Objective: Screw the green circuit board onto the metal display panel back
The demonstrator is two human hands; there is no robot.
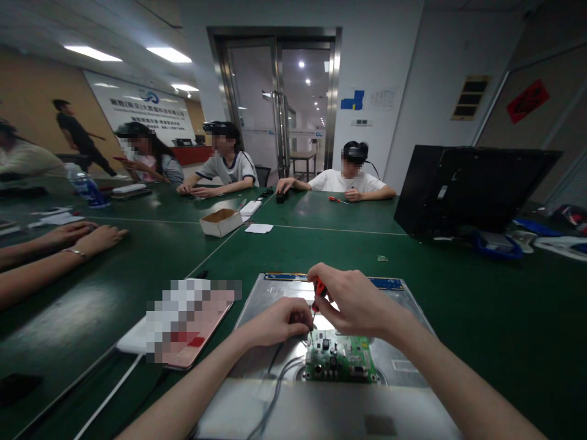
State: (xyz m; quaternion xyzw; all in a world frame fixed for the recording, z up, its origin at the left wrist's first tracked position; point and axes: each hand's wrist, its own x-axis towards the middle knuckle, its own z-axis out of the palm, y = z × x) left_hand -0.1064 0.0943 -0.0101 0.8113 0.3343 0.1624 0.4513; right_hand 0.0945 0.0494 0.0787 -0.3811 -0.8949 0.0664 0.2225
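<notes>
Toward six o'clock on the green table [495, 318], a metal panel [397, 354] carries a bare circuit board [342, 357]. The right hand [358, 302] pinches a red screwdriver [320, 287] by its handle, tip down near the board's ten o'clock corner. The left hand [287, 321] curls beside the tip — whether it grips anything, I cannot tell. The screwdriver looks light and stiff, best held by the handle; the board seems fragile — better taken by its edges.

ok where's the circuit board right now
The circuit board is low in the head view, just right of centre, on the metal panel, near the screwdriver.
</notes>
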